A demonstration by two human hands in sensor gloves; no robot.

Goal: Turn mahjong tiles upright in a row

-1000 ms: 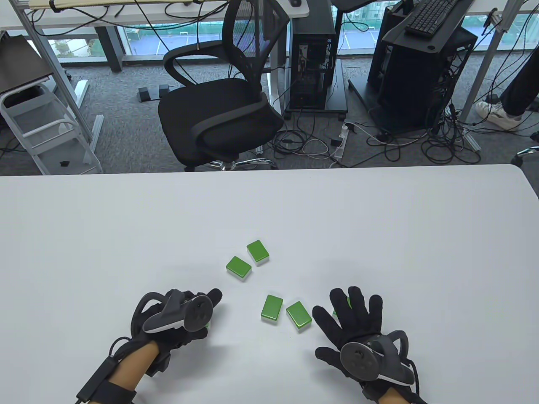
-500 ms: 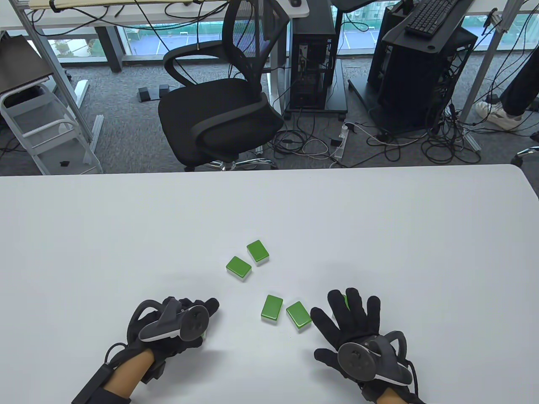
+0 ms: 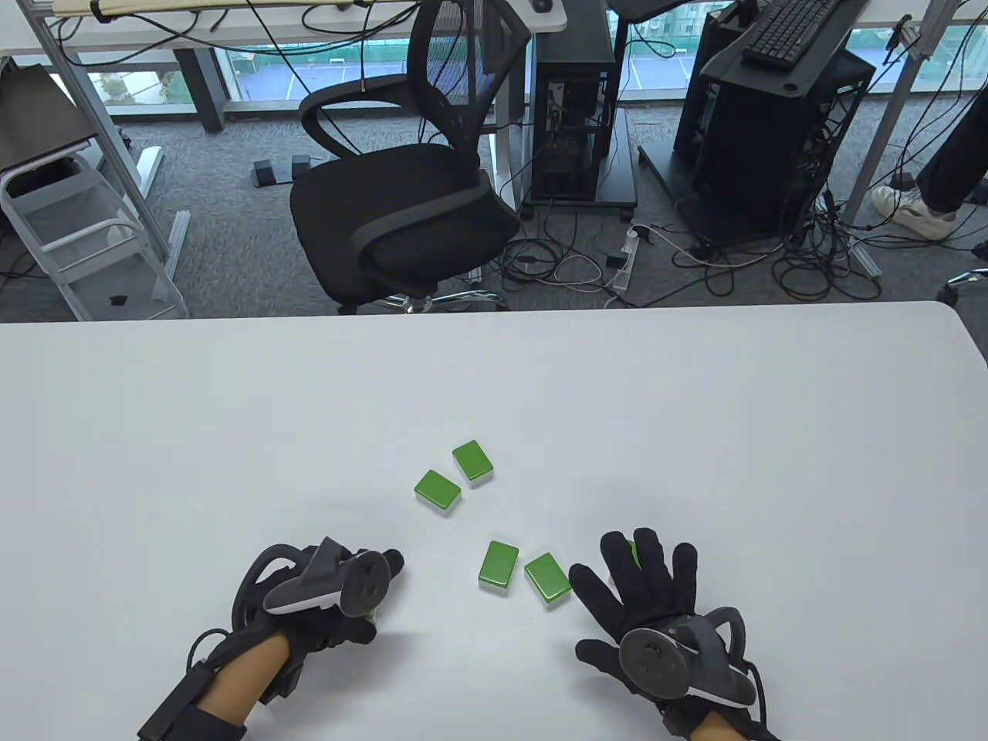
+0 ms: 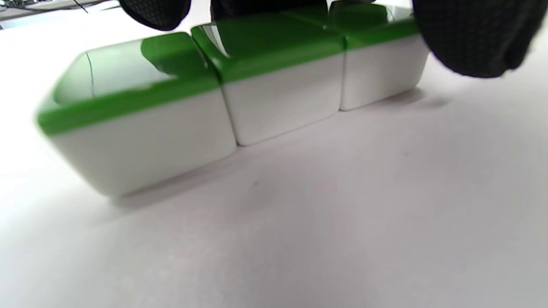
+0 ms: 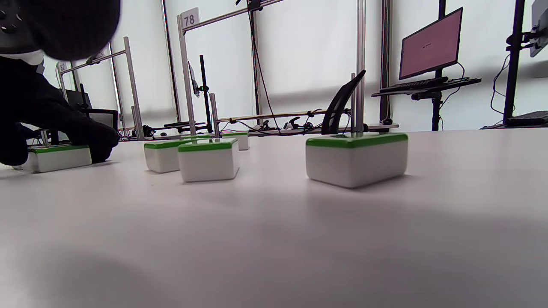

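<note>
Green-backed white mahjong tiles lie flat on the white table (image 3: 695, 401). Two sit at the centre (image 3: 472, 461), (image 3: 438, 492), and two nearer me (image 3: 498, 566), (image 3: 548, 579). My left hand (image 3: 377, 596) is curled over a row of three flat tiles (image 4: 278, 81), which the tracker mostly hides in the table view. In the left wrist view its fingertips (image 4: 475, 38) touch their tops and one end. My right hand (image 3: 641, 571) is spread flat, fingers open, over another tile (image 3: 633, 551) that peeks out between the fingers. That tile (image 5: 356, 158) lies flat and free.
The table's far edge runs across the middle of the table view, with an office chair (image 3: 401, 201) and computer towers (image 3: 575, 116) beyond. The right wrist view shows the left hand (image 5: 51, 124) and the loose tiles (image 5: 208, 159) low on the table.
My left hand has drawn slightly back toward me and its tracker has tilted. My right hand has shifted slightly left and back. The loose tiles have not moved.
</note>
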